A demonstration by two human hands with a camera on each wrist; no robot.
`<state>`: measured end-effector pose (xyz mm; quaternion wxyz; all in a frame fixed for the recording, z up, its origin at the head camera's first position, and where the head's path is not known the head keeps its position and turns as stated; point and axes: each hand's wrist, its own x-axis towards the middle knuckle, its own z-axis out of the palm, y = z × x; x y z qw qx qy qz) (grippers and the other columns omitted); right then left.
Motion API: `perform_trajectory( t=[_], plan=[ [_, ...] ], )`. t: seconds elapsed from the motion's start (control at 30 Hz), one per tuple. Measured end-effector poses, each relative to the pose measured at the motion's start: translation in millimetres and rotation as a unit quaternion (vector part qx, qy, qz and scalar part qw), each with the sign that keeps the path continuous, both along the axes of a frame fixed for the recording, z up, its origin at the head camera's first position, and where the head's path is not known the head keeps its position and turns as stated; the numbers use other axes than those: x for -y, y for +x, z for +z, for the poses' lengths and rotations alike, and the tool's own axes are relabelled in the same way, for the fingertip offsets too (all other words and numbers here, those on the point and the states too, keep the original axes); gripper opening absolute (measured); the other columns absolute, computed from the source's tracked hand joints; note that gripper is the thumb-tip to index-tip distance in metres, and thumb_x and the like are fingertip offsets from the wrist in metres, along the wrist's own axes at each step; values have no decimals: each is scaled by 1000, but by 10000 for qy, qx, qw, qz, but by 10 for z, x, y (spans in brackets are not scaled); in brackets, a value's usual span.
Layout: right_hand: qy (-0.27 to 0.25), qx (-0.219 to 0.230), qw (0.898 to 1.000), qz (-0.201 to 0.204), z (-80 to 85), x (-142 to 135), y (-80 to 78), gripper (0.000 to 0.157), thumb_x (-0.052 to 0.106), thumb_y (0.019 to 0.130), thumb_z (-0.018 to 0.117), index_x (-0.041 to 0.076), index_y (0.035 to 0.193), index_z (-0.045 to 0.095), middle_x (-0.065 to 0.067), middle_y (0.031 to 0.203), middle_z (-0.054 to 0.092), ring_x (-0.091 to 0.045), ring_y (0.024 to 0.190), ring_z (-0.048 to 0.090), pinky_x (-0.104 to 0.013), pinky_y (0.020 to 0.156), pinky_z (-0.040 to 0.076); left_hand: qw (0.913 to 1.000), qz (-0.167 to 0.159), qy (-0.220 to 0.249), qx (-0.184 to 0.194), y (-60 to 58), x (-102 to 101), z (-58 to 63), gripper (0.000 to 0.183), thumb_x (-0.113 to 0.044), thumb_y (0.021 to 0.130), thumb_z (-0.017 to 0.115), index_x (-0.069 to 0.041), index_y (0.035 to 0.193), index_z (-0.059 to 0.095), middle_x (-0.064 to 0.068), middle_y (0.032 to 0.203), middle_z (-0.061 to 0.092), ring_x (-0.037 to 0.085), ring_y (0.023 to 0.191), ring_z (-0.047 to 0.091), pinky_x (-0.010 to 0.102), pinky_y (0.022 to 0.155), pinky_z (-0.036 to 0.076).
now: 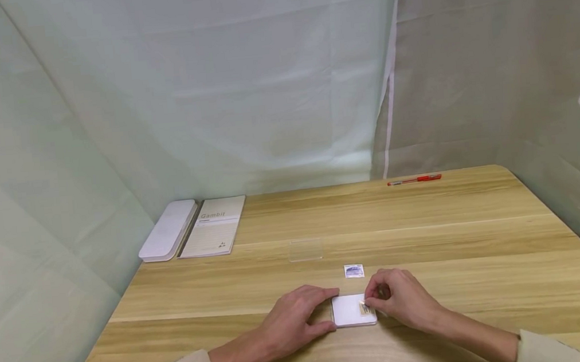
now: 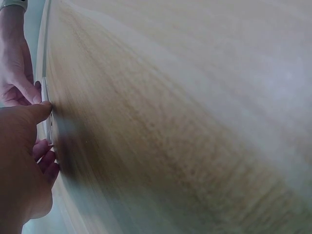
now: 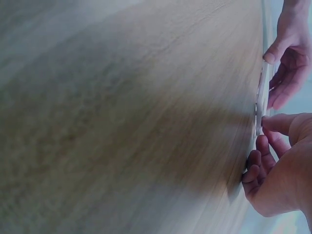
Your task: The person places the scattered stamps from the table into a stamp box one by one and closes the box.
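Observation:
A small white flat case with rounded corners (image 1: pixel 345 310) lies on the table in front of the person. My left hand (image 1: pixel 299 320) holds its left side, the index finger at the upper corner and the thumb at the lower one. On the right end of the case is a small tan postage stamp with a dark print (image 1: pixel 365 308), which my right hand (image 1: pixel 403 299) pinches between thumb and index finger. Just beyond the case lies a second stamp with a blue-violet picture (image 1: pixel 353 271). Both wrist views show the case only edge-on, and the stamp is hard to make out there.
Farther back on the wooden table (image 1: pixel 429 238) is a clear flat plastic piece (image 1: pixel 305 250). A notebook (image 1: pixel 213 228) and a long white case (image 1: pixel 168 230) lie side by side at the back left. A red pen (image 1: pixel 414 180) rests near the far edge, before hanging curtains (image 1: pixel 261 91).

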<state>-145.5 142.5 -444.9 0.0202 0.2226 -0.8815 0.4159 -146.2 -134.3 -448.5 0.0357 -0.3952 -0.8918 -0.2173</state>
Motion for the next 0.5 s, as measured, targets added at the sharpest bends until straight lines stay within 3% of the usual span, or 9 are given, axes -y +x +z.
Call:
perform_trajectory(
  t=[0.5],
  plan=[
    [2, 47, 10000, 4, 7, 10, 3, 22, 3, 84, 86, 18, 80, 71, 15, 72, 58, 0, 64, 49, -21, 56, 43, 10000, 31, -57, 64, 6, -2, 5, 58, -34, 95, 82, -12, 145, 63, -1, 134, 71, 12, 124, 64, 33, 106, 53]
  ],
)
